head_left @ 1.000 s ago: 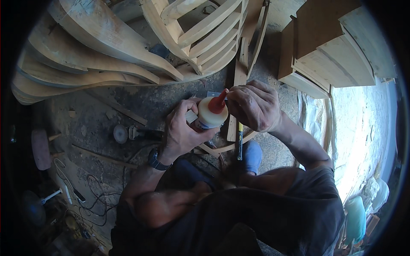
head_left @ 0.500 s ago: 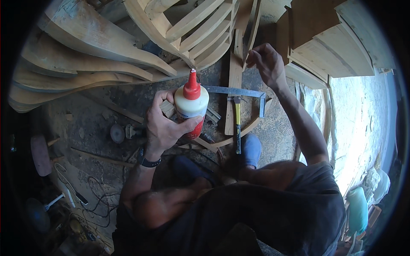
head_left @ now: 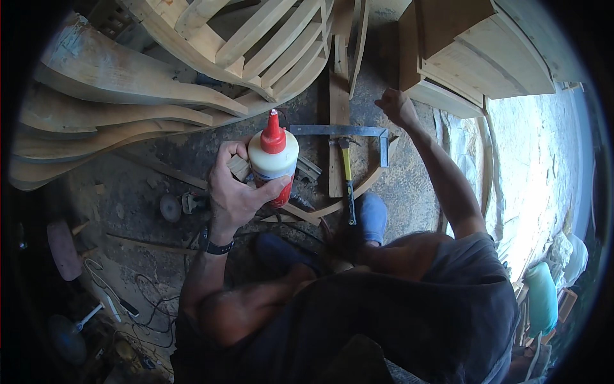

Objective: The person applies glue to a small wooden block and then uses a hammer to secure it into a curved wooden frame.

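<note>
My left hand [head_left: 235,192] is wrapped round a glue bottle [head_left: 274,160] with a white upper part, a red lower part and a red pointed nozzle. The bottle is nearly upright, and whitish stuff sits on its nozzle tip. Between the fingers of that same hand and the bottle shows a small wood block [head_left: 239,168]. My right hand [head_left: 398,107] is raised at the right with its fingers curled closed; whether anything is in them is hidden. Below the bottle's far side, a metal square [head_left: 339,130] and a hammer [head_left: 347,169] with a yellow and black handle lie over a wooden board [head_left: 339,102].
Slatted curved wooden frames [head_left: 262,45] stand at the far side, with curved wooden pieces [head_left: 128,80] to the left. A wooden cabinet-like piece [head_left: 486,61] stands far right. An angle grinder [head_left: 173,206], cables [head_left: 150,301] and wood strips [head_left: 153,243] lie on the floor.
My right hand has curled from a loose pinch into a tighter fist and lowered slightly. The view has shifted a little; my left hand still holds the bottle and the wood block.
</note>
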A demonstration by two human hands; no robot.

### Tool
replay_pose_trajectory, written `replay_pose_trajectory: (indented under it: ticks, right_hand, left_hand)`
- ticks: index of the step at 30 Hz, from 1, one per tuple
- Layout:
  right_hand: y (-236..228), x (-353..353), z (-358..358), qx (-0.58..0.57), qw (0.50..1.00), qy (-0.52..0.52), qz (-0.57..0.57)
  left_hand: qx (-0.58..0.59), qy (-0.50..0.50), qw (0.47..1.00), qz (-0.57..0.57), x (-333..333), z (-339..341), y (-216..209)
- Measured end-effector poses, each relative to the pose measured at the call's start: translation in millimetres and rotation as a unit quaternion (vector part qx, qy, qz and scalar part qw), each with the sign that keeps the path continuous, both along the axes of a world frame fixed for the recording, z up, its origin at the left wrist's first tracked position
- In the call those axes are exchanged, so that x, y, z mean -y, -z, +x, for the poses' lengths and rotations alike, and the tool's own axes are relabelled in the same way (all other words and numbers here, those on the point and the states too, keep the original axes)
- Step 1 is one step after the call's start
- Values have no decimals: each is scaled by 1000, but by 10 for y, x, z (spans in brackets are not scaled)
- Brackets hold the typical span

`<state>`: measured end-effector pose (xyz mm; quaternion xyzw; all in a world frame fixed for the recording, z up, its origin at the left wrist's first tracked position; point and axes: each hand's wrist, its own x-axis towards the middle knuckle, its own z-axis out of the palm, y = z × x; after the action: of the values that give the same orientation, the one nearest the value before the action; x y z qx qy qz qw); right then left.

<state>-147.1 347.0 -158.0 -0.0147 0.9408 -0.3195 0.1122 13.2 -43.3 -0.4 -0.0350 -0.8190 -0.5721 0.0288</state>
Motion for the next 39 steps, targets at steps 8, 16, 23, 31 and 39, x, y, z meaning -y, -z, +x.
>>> replay_pose_trajectory:
  ticks: [8,16,23,31,39]
  right_hand:
    - [170,-173,-68,-63,996,-20,-55]
    - [53,-115,-21,37,969,-2,-246]
    - [-84,-10,-34,47,978,23,-200]
    - [-10,-38,-64,7,997,-30,-77]
    - [-65,13,-41,-12,996,-37,-83]
  left_hand:
    - [-10,12,1000,-19,-45,-51,-11]
    - [1,3,1000,-21,-62,-46,45]
    - [-3,4,999,-35,-55,-44,7]
    - [-28,15,999,-35,-88,-60,41]
    - [-28,16,998,-49,-88,-56,-4]
